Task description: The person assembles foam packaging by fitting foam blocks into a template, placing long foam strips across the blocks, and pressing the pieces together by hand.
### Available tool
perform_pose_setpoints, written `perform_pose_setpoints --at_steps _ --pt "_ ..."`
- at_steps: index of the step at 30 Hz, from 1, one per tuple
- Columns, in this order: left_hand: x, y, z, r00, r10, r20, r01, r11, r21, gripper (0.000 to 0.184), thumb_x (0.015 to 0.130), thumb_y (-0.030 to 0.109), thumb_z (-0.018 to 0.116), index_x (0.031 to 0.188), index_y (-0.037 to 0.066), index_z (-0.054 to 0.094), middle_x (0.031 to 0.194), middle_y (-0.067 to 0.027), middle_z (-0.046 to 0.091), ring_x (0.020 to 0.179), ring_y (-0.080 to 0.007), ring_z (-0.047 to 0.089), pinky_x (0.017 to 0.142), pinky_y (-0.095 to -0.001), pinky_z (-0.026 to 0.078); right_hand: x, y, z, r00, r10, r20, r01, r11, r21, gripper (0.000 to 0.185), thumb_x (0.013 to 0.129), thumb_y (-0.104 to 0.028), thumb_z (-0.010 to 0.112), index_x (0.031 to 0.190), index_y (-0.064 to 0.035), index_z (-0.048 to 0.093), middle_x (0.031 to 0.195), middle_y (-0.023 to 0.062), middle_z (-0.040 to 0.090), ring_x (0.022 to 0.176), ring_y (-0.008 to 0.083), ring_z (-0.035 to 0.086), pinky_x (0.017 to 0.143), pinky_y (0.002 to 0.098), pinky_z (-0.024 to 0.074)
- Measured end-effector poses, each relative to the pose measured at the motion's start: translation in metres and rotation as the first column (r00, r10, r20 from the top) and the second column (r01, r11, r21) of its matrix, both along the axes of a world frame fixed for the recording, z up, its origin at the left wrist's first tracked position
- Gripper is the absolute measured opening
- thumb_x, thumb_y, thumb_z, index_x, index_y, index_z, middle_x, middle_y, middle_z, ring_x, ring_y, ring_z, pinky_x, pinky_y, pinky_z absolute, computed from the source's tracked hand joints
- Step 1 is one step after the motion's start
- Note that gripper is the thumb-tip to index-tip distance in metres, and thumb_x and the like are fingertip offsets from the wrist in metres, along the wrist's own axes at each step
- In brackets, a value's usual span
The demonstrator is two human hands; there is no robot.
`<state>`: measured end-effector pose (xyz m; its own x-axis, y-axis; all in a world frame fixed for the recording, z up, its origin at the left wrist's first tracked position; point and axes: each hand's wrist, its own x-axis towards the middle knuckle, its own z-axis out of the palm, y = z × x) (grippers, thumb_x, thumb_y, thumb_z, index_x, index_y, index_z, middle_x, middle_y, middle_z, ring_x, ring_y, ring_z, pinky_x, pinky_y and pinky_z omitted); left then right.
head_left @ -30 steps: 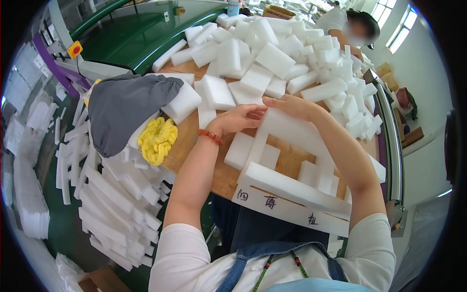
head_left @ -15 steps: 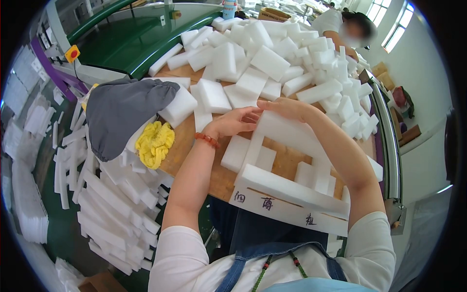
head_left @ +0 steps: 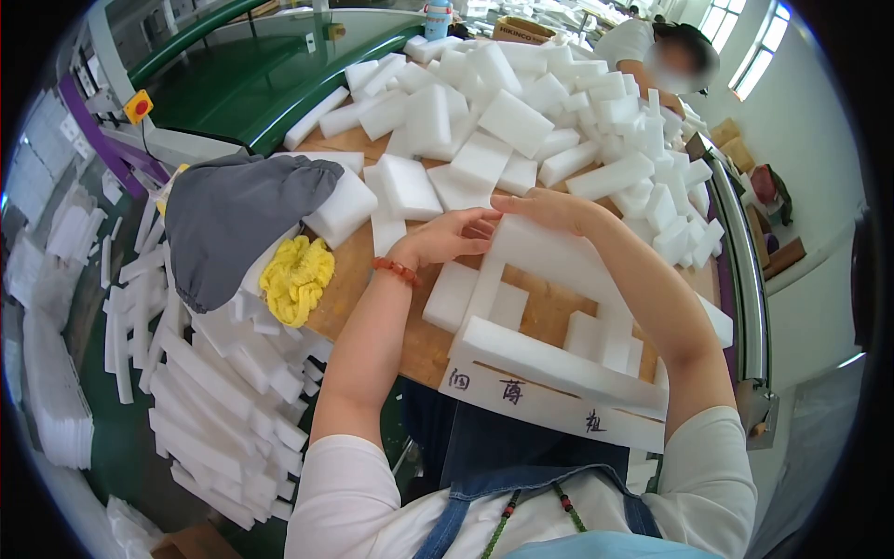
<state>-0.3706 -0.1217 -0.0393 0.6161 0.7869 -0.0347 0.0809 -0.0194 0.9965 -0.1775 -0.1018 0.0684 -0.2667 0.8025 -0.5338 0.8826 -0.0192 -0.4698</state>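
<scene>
In front of me on the wooden table lies a white foam frame (head_left: 559,349), with open gaps between its bars. My left hand (head_left: 450,236), a red bead bracelet at its wrist, has its fingers closed against the frame's far left corner. Over the same corner, my right hand (head_left: 545,211) is wrapped on the wide far bar, its fingertips almost meeting the left ones. A foam strip (head_left: 549,407) with dark handwritten characters runs along the near edge. Loose foam blocks (head_left: 453,294) lie beside and inside the frame. The undersides of both hands are hidden.
A large heap of white foam blocks (head_left: 517,121) covers the far table. To the left are grey cloth (head_left: 242,219), a yellow cloth (head_left: 296,279) and stacked foam strips (head_left: 219,401). A green conveyor (head_left: 251,84) stands behind. Another person (head_left: 626,42) is at the far right.
Almost nothing differs. Both hands stay at the frame's far left corner, with only a very slight shift of the fingers and arms.
</scene>
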Motion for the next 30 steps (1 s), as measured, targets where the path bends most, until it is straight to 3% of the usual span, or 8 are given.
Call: perform_pose_setpoints --at_steps 13,18,23,27,30 --pt "-0.002 -0.001 -0.001 0.999 0.051 -0.009 -0.051 0.998 0.032 0.048 0.09 0.003 0.056 0.136 0.008 0.045 0.119 -0.0094 0.059 0.107 -0.0171 0.055 0.092 -0.0277 0.046 0.005 0.007 -0.014 0.995 0.038 -0.093 -0.033 0.998 0.05 0.068 0.086 -0.067 0.045 0.128 -0.0152 0.06 0.129 0.0107 0.058 0.121 0.0305 0.052 0.1 0.0461 0.0396" --pt "0.001 0.009 -0.017 0.998 -0.018 0.052 0.019 1.0 -0.003 0.043 0.094 0.009 0.051 0.136 0.008 0.045 0.121 -0.0074 0.058 0.107 -0.0158 0.054 0.093 -0.0279 0.045 0.004 0.001 -0.011 0.992 -0.018 -0.126 0.03 0.995 0.091 0.067 0.089 -0.066 0.043 0.132 -0.0158 0.056 0.131 0.0097 0.056 0.121 0.0287 0.051 0.101 0.0435 0.0395" --pt "0.005 0.008 -0.018 0.998 -0.011 0.054 0.011 1.0 -0.014 0.038 0.099 0.019 0.045 0.136 0.008 0.046 0.121 -0.0045 0.058 0.105 -0.0143 0.055 0.093 -0.0274 0.044 0.003 0.002 -0.011 0.995 -0.019 -0.101 0.027 0.997 0.075 0.068 0.09 -0.065 0.04 0.135 -0.0151 0.053 0.133 0.0094 0.055 0.122 0.028 0.051 0.103 0.0418 0.0385" --pt "0.011 0.002 -0.012 0.986 0.082 0.144 -0.066 0.991 -0.117 0.04 0.101 0.029 0.042 0.134 0.008 0.048 0.118 -0.0027 0.059 0.102 -0.013 0.056 0.091 -0.027 0.045 0.002 -0.002 -0.008 0.995 0.009 -0.097 0.001 0.995 0.096 0.068 0.091 -0.065 0.038 0.134 -0.0138 0.053 0.133 0.0087 0.055 0.122 0.0273 0.051 0.103 0.0401 0.0384" --pt "0.013 -0.004 -0.007 0.992 0.11 0.066 -0.1 0.985 -0.141 0.042 0.101 0.035 0.041 0.132 0.008 0.049 0.117 -0.0022 0.058 0.097 -0.0132 0.055 0.088 -0.0265 0.045 0.003 -0.002 -0.009 0.993 0.024 -0.111 -0.012 0.994 0.111 0.068 0.092 -0.064 0.038 0.133 -0.0127 0.054 0.133 0.0092 0.055 0.122 0.0275 0.05 0.104 0.0406 0.037"
